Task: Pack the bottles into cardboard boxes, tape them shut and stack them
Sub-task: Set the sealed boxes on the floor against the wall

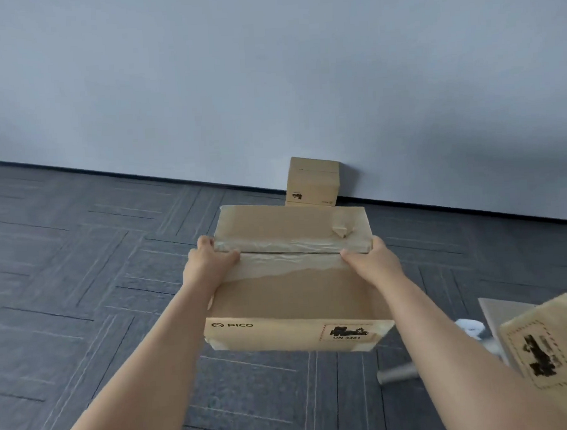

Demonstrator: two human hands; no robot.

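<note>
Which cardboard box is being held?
The taped PICO box, gripped by left hand and right hand; the far box stands against the wall, the third box at right.

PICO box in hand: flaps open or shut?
Shut. The PICO box has its top flaps meeting at a seam under wrinkled clear tape.

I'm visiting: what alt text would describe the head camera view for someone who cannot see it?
A left hand and a right hand grip a taped cardboard box by its sides above a dark carpet floor. Beyond it, another box stands against a pale wall; a third box shows at lower right.
</note>
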